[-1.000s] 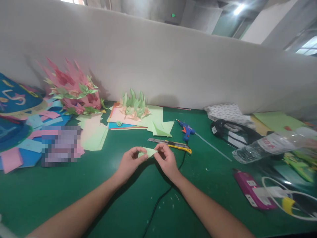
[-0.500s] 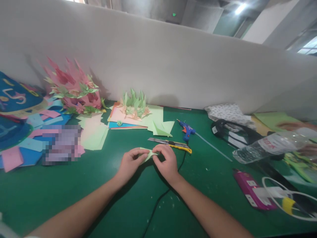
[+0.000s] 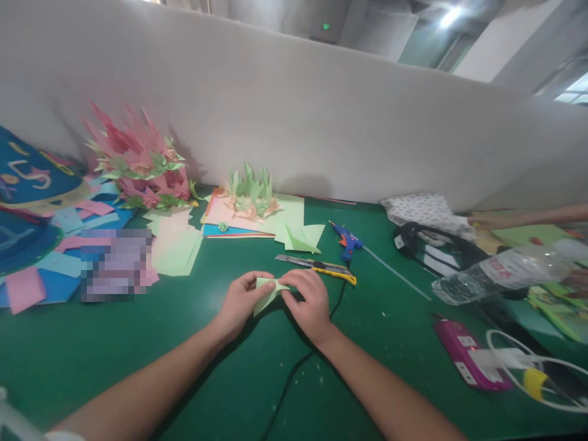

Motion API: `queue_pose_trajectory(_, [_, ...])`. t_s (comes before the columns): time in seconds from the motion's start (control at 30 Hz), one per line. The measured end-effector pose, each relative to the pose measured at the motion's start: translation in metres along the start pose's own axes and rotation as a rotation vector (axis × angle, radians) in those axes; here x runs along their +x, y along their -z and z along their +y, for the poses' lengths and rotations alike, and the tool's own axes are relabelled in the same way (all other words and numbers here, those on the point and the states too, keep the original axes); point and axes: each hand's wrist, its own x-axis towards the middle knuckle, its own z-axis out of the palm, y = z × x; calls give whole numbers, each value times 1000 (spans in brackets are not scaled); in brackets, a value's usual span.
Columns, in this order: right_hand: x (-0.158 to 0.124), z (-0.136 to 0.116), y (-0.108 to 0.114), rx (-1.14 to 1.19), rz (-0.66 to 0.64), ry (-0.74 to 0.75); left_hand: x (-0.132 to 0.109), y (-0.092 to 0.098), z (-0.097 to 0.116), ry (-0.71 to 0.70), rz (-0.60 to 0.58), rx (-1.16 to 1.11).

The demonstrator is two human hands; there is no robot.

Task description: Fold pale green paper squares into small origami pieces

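Note:
A small piece of light green paper [image 3: 265, 296] is pinched between my two hands, just above the green table. My left hand [image 3: 241, 301] grips its left side with thumb and fingers. On the other side, the thumb and fingers of my right hand [image 3: 309, 300] close on its right edge; part of the paper is hidden behind them. Right behind my hands lies a yellow utility knife [image 3: 328, 269] with its blade out to the left. A blue glue gun [image 3: 348, 241] with a long glue stick rests beyond it.
Green and peach paper crown [image 3: 252, 196] and pink paper crown [image 3: 142, 162] stand at the back. Paper sheets [image 3: 177, 248] lie left. On the right are a water bottle [image 3: 509, 269], a purple power strip [image 3: 471, 354] and another person's arm [image 3: 528, 218]. A black cable [image 3: 294, 372] crosses the table.
The green paper has turned in my fingers, and more of its face shows by my left thumb. At right, the other person's arm has reached farther in along the wall.

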Motion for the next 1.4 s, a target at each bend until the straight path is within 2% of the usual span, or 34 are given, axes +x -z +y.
queue_pose_trajectory(0.17, [-2,3,0,-81,29,40,-1,-2,-2,35,-24,-96])
queue_pose_trajectory(0.37, [-2,3,-1,-161,-8,86,-1,-2,-3,20,-10,-68])
queue_pose_trajectory(0.57, [-1,4,1,-243,-91,128,1,-1,-5,0,36,-7])
queue_pose_trajectory(0.77, [0,3,1,-294,-126,210,2,0,-5,-111,143,97])
queue_pose_trajectory(1.13, [1,5,0,-339,-178,227,3,2,-3,-53,4,68])
queue_pose_trajectory(1.4, [1,6,-1,-318,-185,210,3,1,-1,-102,-11,80])
